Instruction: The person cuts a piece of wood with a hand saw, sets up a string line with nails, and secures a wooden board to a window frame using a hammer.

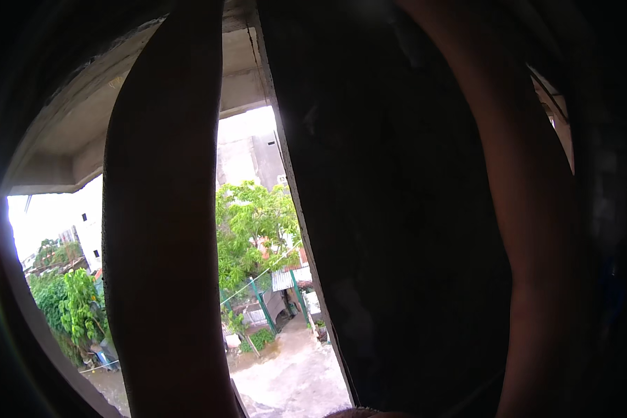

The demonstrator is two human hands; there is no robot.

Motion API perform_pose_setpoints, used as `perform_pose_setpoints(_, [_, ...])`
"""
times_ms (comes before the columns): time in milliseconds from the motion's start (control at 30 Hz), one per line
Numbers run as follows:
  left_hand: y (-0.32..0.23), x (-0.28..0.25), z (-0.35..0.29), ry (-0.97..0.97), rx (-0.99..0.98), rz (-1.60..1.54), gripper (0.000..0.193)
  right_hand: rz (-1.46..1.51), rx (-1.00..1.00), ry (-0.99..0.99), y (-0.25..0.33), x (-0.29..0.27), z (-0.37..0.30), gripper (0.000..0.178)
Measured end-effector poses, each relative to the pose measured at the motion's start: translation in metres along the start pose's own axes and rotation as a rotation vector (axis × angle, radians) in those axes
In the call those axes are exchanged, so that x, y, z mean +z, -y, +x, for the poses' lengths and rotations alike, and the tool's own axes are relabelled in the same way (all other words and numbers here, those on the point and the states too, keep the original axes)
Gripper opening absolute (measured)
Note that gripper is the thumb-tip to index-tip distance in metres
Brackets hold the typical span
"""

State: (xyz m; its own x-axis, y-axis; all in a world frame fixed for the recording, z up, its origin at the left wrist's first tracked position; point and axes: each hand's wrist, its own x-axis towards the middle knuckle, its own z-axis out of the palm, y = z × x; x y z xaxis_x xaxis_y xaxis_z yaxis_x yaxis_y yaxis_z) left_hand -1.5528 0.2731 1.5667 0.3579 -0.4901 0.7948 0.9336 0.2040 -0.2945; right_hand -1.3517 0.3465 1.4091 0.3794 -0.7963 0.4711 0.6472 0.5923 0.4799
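Both of my arms are raised and run up through the picture past its top edge. My left arm [164, 223] is a dark silhouette against the bright outdoors. My right arm [512, 230] curves up along the right side and leans inward near the top. Neither hand shows, so what they hold or touch is hidden. Between the arms stands a tall, very dark flat surface [390, 209], perhaps a wall or panel; the shade makes its kind hard to tell. A thin pale edge [296, 188] runs down its left side.
Left of the dark surface is an opening to the outdoors. Below and beyond it are a green tree [258, 216], bushes [80, 306], pale buildings [247, 157], green posts [262, 306] and sunlit ground [292, 380]. A concrete overhang [56, 153] spans the upper left.
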Motion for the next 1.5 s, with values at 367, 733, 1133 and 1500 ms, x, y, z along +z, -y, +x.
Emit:
perform_pose_setpoints(367, [0.036, 0.030, 0.003, -0.028, 0.215, 0.011, 0.026, 0.185, 0.546, 0.917, 0.024, -0.034, 0.009, 0.049])
perform_pose_setpoints(733, [0.047, 0.013, 0.029, 0.089, 0.385, 0.351, 0.029, 0.323, 0.435, 0.448, 0.036, -0.052, -0.015, 0.048])
perform_pose_setpoints(1133, [0.002, 0.049, -0.015, 0.102, 0.008, -0.141, 0.032, -0.023, 0.084, 0.059, -0.025, 0.050, -0.045, 0.044])
perform_pose_setpoints(1500, [0.060, 0.035, 0.005, -0.031, 0.257, 0.189, 0.032, 0.188, 0.193, -0.054, 0.025, 0.039, -0.024, 0.041])
